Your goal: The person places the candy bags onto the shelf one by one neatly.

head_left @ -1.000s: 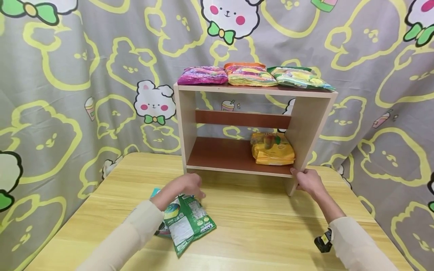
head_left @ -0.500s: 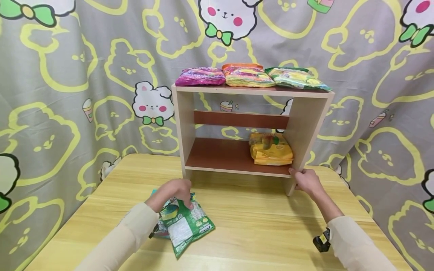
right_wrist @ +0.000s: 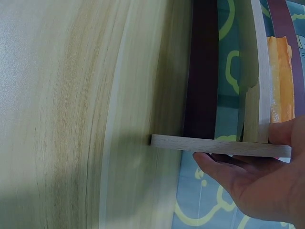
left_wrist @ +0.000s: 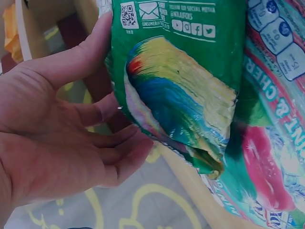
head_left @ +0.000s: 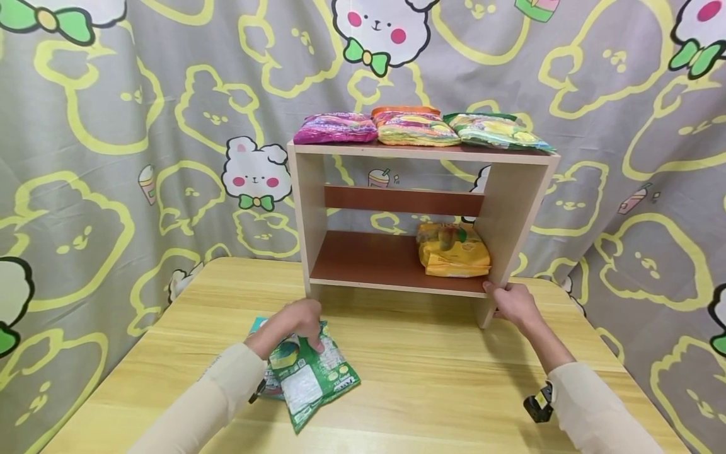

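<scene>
My left hand (head_left: 299, 318) reaches down to a green candy bag (head_left: 317, 381) on the table, holding its far edge between thumb and fingers. In the left wrist view the fingertips go behind the green bag's crumpled, shiny side. A teal and pink bag (left_wrist: 267, 167) with mint and cherry lettering lies partly under the green one. My right hand (head_left: 515, 302) grips the lower right side panel of a small two-tier shelf (head_left: 518, 202). Its thumb lies at the lower board's front edge, and its fingers (right_wrist: 214, 167) are against the panel's outer face.
Three bags stand along the shelf top: a purple one (head_left: 336, 128), an orange and pink one (head_left: 416, 128), a green and yellow one (head_left: 496, 131). A yellow bag (head_left: 455, 252) with a mango picture sits right on the lower board. A patterned curtain (head_left: 187, 126) hangs behind the wooden table (head_left: 431, 378).
My left hand has come down and back leftward onto the green bag, then stays there. The right hand keeps its grip on the shelf.
</scene>
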Demonstrator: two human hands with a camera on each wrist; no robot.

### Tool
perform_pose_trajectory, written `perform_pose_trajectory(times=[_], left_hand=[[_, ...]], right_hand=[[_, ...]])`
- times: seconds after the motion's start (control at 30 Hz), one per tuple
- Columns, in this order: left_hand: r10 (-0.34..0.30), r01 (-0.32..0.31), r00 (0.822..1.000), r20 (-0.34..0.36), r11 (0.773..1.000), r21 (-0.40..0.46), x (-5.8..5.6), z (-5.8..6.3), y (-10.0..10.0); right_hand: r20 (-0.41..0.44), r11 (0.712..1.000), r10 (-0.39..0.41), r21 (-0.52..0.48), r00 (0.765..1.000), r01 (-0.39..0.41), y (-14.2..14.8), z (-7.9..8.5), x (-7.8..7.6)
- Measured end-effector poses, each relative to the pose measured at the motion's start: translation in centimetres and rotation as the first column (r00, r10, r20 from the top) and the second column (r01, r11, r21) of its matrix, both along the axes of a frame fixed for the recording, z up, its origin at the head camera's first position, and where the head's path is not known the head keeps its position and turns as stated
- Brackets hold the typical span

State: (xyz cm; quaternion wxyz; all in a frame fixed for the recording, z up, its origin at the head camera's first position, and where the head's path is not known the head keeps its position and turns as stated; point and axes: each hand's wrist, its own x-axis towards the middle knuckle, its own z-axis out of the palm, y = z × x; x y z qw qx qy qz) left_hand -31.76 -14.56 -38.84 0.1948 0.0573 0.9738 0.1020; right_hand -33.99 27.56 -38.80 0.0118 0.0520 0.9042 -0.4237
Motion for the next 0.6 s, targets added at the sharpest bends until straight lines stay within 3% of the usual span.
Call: perform_pose_trajectory(times=[0.33, 0.47, 0.6], left_hand=[[-0.020, 0.020, 1.000, -0.001, 0.996, 0.092, -0.3, 0.8, 0.7], [-0.050, 0.050, 0.999, 0.004, 0.995, 0.088, -0.1, 1.5, 1.5], [-0.093, 0.096, 0.995, -0.039, 0.993, 0.073, -0.1, 2.0, 2.3]], right_hand=[[0.001, 1.000, -0.005, -0.023, 1.000, 0.005, -0.1, 0.0, 0.0], [0.003, 1.000, -0.004, -0.022, 1.000, 0.004, 0.0, 0.0, 0.0], [0.007, 1.000, -0.005, -0.022, 1.000, 0.005, 0.0, 0.0, 0.1]])
